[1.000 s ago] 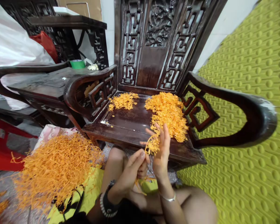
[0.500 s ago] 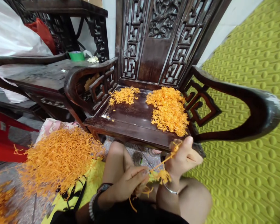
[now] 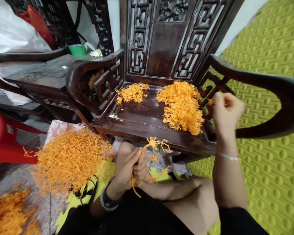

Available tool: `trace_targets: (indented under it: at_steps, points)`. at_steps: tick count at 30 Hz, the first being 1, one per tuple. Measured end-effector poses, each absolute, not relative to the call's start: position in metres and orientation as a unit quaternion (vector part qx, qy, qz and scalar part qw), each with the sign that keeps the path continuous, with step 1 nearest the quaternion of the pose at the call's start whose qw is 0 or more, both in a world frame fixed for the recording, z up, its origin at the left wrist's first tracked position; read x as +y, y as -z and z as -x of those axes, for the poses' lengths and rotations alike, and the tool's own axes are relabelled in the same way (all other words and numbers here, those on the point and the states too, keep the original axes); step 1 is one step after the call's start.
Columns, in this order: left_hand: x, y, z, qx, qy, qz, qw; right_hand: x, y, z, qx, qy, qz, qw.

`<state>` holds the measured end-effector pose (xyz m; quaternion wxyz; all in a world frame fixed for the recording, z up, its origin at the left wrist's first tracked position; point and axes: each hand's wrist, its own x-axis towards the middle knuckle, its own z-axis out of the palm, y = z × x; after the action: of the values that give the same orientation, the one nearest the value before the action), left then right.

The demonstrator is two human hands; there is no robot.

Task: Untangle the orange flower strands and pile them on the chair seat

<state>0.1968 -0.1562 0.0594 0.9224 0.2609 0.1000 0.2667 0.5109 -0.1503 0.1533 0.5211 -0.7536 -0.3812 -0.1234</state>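
Thin orange strands stick out of my left hand, which is closed on them over my lap. My right hand is raised at the chair's right armrest, its fingers curled, with a small orange bit showing at the fingertips. On the dark wooden seat, a large heap of orange knotted pieces lies at the right and a smaller heap at the back left. A big tangled pile of loose orange strands rests on a pink-and-white cloth beside my left leg.
At the left stands a red stool. More orange material lies at the bottom left. A side table carries a green tape roll. Yellow textured matting covers the right side.
My right hand has moved up and right, away from my left hand, to the armrest. My left hand has shifted slightly left and up with its strands. The view has also shifted a little.
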Motion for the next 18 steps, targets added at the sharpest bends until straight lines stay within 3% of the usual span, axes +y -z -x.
trace_targets:
  at_steps: [6, 9, 11, 13, 14, 16, 18]
  points:
    - [-0.150, -0.070, -0.226, 0.066, -0.318, -0.253, 0.911, -0.102, -0.105, -0.540, -0.373, 0.083, 0.825, 0.416]
    - [-0.145, -0.070, -0.236, 0.089, -0.390, -0.321, 0.859, -0.129, -0.092, -0.488, -0.410, 0.120, 0.742, 0.517]
    - [-0.142, -0.069, -0.241, 0.145, -0.428, -0.417, 0.789, -0.153, -0.083, -0.438, -0.437, -0.045, 0.652, 0.618]
    - [-0.140, -0.066, -0.242, 0.203, -0.421, -0.539, 0.700, -0.170, -0.076, -0.389, -0.452, -0.268, 0.552, 0.647]
    - [-0.140, -0.064, -0.242, 0.222, -0.401, -0.595, 0.660, -0.173, -0.073, -0.369, -0.436, -0.318, 0.533, 0.651]
    - [-0.143, -0.055, -0.237, 0.247, -0.357, -0.671, 0.601, -0.171, -0.069, -0.342, -0.386, -0.330, 0.542, 0.670]
    - [-0.149, -0.046, -0.227, 0.264, -0.314, -0.700, 0.585, -0.165, -0.066, -0.328, -0.326, -0.267, 0.575, 0.702]
